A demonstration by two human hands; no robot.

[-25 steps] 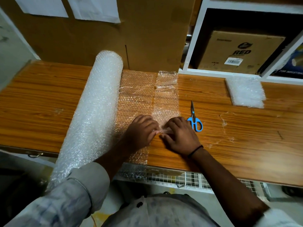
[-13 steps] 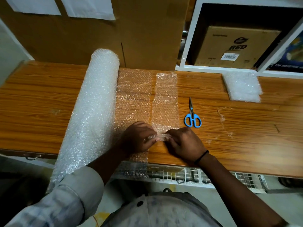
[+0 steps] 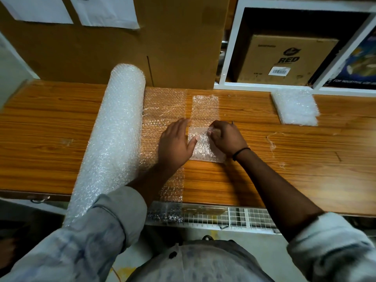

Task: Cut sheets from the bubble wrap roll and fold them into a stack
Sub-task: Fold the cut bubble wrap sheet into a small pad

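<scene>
Bubble wrap roll (image 3: 110, 135) lies on a wooden workbench (image 3: 295, 165), running from the back wall towards the person, its near end hanging past the front edge. A loose flap of wrap (image 3: 162, 110) spreads flat from the roll to its right, with a clean straight edge where a piece appears to have been cut away. Just beside that edge lies a narrow cut strip of bubble wrap (image 3: 205, 107), its near end doubled over onto itself. The left hand (image 3: 176, 143) lies flat and open, palm down, fingers pressing the left side of the fold. The right hand (image 3: 225, 137) is curled, its fingertips pinching the folded layer of the strip at the crease. Well apart to the right, near the back of the bench, sits a neat stack of folded bubble wrap sheets (image 3: 295, 107), so several pieces look finished already. Scissors are not clearly visible; only a small dark tip shows behind the right hand, too small to identify. By the look of things, this strip is cut and only partly folded: more folds remain before it can join the stack, and plenty of wrap is left on the roll for further sheets.
</scene>
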